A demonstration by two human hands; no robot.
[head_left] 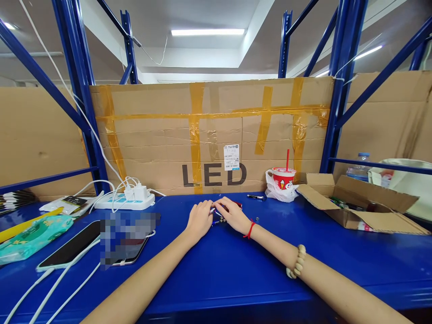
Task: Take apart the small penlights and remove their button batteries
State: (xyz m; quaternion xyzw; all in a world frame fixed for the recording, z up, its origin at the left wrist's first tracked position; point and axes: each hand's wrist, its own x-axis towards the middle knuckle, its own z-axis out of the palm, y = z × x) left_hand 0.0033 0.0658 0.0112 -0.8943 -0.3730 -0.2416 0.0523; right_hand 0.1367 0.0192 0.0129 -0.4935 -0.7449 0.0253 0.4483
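Note:
My left hand [200,219] and my right hand [234,216] meet over the middle of the blue shelf top, fingers curled in and fingertips nearly touching. Between them shows a small whitish, slender piece [212,210], too small to name; both hands appear closed on it. Under and between my hands lie small blue and metallic pieces [219,221], partly covered. A red object [239,205] peeks out behind my right hand. Beside that wrist lies a tiny grey piece [257,219]. Farther back rests a black pen [256,197].
On the left are two phones [69,246] with white cables, a power strip [124,201] and a green tissue pack [37,236]. A red cup [284,179] in a plastic bag and an open cardboard box [357,202] stand right. Taped cardboard [162,139] closes the back between blue posts.

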